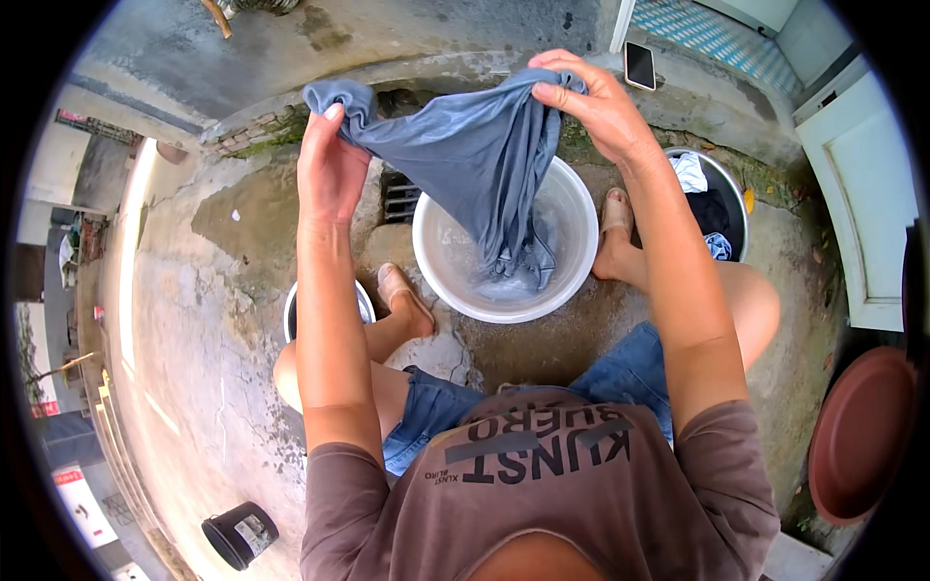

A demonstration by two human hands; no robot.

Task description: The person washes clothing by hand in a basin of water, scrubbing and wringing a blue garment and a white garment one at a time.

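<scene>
A wet blue-grey garment is stretched between my raised hands, its upper edge sagging a little in the middle. My left hand grips one bunched end, thumb on top. At the other end, my right hand pinches the cloth between thumb and fingers. The garment's lower part hangs twisted into a round white plastic basin, where it rests in shallow, cloudy water. This basin stands on the ground between my feet. Folds hide what kind of garment it is.
A metal basin with white, black and blue clothes stands by my right leg; another metal basin is partly behind my left forearm. A phone lies on the ledge. Around are a drain grate, black bucket and reddish-brown tub.
</scene>
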